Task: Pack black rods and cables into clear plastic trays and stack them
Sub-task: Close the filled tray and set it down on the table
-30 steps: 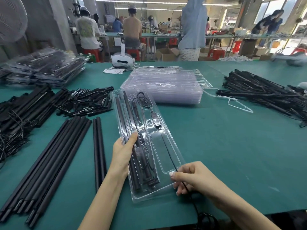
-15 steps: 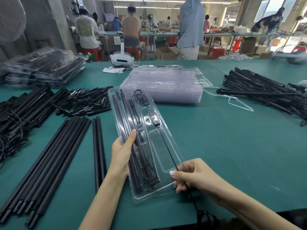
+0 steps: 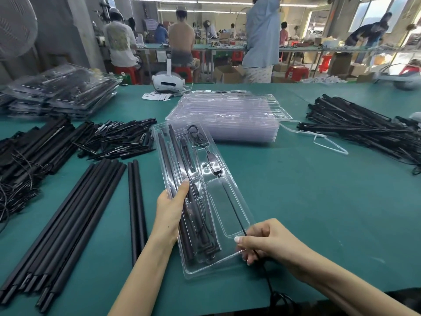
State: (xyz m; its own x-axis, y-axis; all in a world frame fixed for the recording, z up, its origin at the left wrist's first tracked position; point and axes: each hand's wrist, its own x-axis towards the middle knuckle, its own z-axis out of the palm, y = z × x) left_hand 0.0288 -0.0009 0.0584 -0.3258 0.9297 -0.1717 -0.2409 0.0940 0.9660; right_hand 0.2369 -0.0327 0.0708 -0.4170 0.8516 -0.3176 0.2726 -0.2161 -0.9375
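Note:
A clear plastic tray (image 3: 224, 221) lies lengthwise on the green table in front of me. Black rods (image 3: 175, 156) fill its left slots and a black cable (image 3: 230, 202) with an inline controller runs down its right side. My left hand (image 3: 172, 208) grips the tray's left edge, thumb pressing on the rods. My right hand (image 3: 268, 241) pinches the cable at the tray's near right corner; the rest of the cable trails off the table edge below.
A stack of empty clear trays (image 3: 230, 115) sits behind. Filled trays (image 3: 59, 92) are piled at far left. Loose long rods (image 3: 68, 222), short black pieces (image 3: 116, 139) and wired bars lie left; a heap of rods (image 3: 364, 126) lies right. A white headset (image 3: 168, 83) rests at the back.
The tray has slid slightly left and away under my hands. My right hand keeps hold of the cable at the tray's near corner.

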